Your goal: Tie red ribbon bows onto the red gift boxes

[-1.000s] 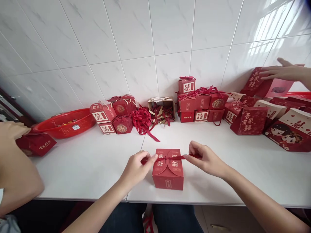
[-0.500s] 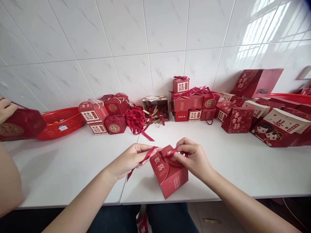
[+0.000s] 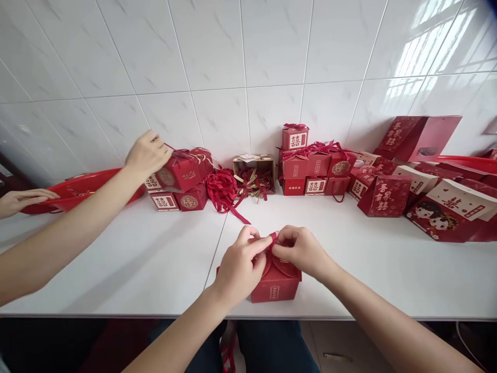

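A small red gift box (image 3: pixel 276 286) with rounded top flaps stands near the front edge of the white table (image 3: pixel 128 269). A thin red ribbon (image 3: pixel 274 237) runs over its top. My left hand (image 3: pixel 239 267) and my right hand (image 3: pixel 298 250) meet above the box, each pinching the ribbon with closed fingers. Most of the box top is hidden under my hands.
Another person's arm reaches from the left and sets a red box (image 3: pixel 176 173) on a stack by the wall; their other hand (image 3: pixel 21 201) rests near a red basin (image 3: pixel 83 187). A loose ribbon pile (image 3: pixel 223 190), an open carton (image 3: pixel 254 173), stacked boxes (image 3: pixel 314 166) and gift bags (image 3: pixel 438 207) line the wall.
My hands have come together over the box, which now sits level rather than tilted. The other person's hand has carried a red box from the far left over to the stack.
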`<state>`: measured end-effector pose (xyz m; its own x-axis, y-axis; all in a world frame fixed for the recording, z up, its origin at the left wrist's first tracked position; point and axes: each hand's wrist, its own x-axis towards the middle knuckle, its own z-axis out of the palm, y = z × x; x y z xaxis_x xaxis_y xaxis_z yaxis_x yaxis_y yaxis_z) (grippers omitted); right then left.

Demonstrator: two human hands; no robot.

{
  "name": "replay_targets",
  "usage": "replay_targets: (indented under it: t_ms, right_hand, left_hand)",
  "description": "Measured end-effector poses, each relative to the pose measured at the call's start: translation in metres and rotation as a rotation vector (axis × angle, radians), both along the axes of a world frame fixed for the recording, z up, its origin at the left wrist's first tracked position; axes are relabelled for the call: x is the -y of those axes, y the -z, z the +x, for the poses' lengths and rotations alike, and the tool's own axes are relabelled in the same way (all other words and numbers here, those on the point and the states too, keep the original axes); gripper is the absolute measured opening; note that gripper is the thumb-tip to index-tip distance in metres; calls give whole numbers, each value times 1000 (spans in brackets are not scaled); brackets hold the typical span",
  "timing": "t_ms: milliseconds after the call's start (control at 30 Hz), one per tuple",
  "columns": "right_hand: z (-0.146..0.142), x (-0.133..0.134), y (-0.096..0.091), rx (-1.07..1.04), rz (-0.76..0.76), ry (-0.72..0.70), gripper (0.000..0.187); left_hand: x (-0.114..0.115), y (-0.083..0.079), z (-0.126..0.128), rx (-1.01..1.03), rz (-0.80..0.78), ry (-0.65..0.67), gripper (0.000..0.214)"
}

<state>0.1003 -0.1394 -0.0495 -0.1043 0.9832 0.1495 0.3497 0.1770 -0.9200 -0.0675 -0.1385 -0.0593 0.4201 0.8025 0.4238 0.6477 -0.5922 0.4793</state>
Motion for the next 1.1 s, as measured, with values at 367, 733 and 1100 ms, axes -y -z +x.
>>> replay_targets:
  t_ms: [367, 733, 1100]
  right_hand:
    - [8, -19, -29, 343, -168, -373, 15]
    - [40, -18, -15, 533, 62, -227, 6]
    - [40, -4, -8, 599, 209, -131, 14]
  left_hand:
    - [-21, -17, -11, 141, -239, 271, 21]
    - [-17, -19, -57, 111, -271, 119, 14]
    - [-33, -13, -46, -147, 38, -19, 28]
